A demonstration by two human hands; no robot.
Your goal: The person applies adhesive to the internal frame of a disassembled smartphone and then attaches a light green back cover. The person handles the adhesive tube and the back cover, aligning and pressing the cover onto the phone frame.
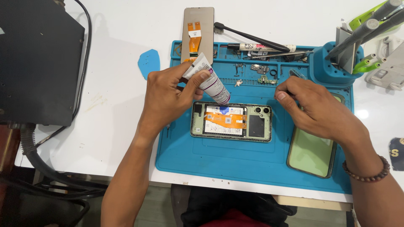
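Black box (38, 63): upper left of the frame, well apart from the work.
Left hand (168, 96): fingers pinch a small white tube (209, 80), nozzle down over the open phone (231, 122) at frame centre on the blue mat (219, 155).
Risk: too hard a squeeze could flood the orange flex cable (225, 122) (it sits just under the nozzle).
Right hand (315, 109): fingertips pressed together; what they pinch, I cannot tell.
Obstacles: loose small parts (259, 73) above, green back cover (311, 153) lower right.

Blue mat (235, 162); pale green phone frame (231, 122), orange ribbon inside; white-and-purple tube (209, 78); brown beaded bracelet (367, 169).
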